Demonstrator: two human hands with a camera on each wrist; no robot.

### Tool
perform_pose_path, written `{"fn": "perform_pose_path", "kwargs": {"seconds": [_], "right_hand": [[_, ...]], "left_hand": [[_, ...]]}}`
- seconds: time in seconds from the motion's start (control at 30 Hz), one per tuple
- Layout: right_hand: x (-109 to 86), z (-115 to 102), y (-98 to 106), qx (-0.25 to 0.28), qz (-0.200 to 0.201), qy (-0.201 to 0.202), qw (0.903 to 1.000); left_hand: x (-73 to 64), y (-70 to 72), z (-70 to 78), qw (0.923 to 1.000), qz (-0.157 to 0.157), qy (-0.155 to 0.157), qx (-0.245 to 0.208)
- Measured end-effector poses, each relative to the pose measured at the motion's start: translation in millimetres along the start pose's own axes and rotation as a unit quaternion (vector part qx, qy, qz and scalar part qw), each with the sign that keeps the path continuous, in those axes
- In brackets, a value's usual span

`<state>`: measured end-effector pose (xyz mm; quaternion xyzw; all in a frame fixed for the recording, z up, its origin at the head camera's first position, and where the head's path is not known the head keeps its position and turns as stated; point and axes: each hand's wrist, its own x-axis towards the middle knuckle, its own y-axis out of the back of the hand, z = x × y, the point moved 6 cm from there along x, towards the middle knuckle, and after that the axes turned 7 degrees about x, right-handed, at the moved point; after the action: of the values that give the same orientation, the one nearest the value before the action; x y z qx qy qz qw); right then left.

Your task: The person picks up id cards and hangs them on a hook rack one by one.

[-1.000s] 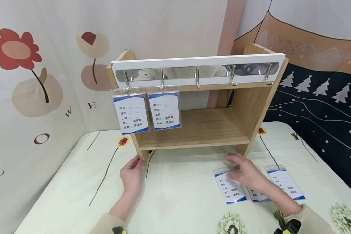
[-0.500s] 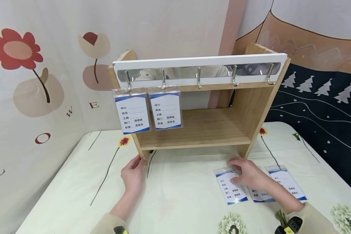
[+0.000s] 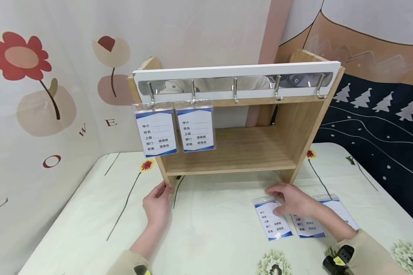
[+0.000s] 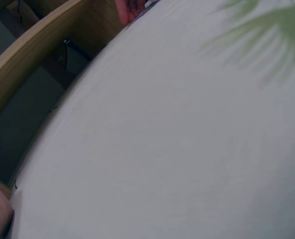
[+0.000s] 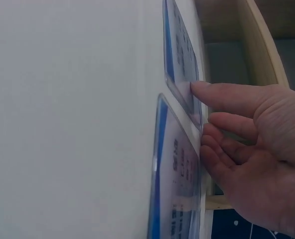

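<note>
A wooden shelf (image 3: 234,149) stands on the table, with a white rail of metal hooks (image 3: 234,91) across its top. Two blue-and-white name badges (image 3: 175,130) hang from the two leftmost hooks. My left hand (image 3: 157,202) rests with straight fingers against the foot of the shelf's left side panel. My right hand (image 3: 292,199) lies on the table in front of the shelf's right leg, and its fingertips (image 5: 197,89) touch the top edge of a loose badge (image 3: 272,219) (image 5: 180,55). Two more badges (image 3: 308,228) (image 5: 175,169) lie just right of it.
The table wears a pale cloth with a flower print (image 3: 206,233) (image 4: 187,149). Patterned backdrop sheets (image 3: 38,95) close in the left, back and right sides. Three hooks on the right part of the rail are bare. A wrist camera (image 3: 337,261) shows at the right cuff.
My right hand has drawn back a little over the leftmost loose badge, uncovering more of the middle one. The left hand has stayed at the shelf's foot.
</note>
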<state>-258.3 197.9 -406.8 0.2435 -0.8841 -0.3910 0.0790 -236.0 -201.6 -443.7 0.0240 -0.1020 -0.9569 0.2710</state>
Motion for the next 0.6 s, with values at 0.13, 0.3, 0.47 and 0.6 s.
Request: {"fn": "perform_pose_path", "kwargs": {"seconds": [0.13,0.3,0.47,0.6], "right_hand": [[1.4,2.0,0.5,0.010,-0.001,0.000,0.9999],[4.8,4.8,0.8,0.013,0.002,-0.012,0.9998],[7.3,4.9,2.0,0.011,-0.004,-0.011,0.9999],[10.0,3.8,2.9,0.005,-0.018,-0.003,0.9998]], "left_hand": [[-0.3,0.3,0.7,1.0000,-0.001,-0.001,-0.001],[-0.5,0.6,0.6,1.0000,0.000,0.001,0.002],[-0.2,0.4,0.3,1.0000,-0.001,0.003,0.002],[0.3,0.5,0.4,1.0000,-0.001,0.000,-0.001]]}}
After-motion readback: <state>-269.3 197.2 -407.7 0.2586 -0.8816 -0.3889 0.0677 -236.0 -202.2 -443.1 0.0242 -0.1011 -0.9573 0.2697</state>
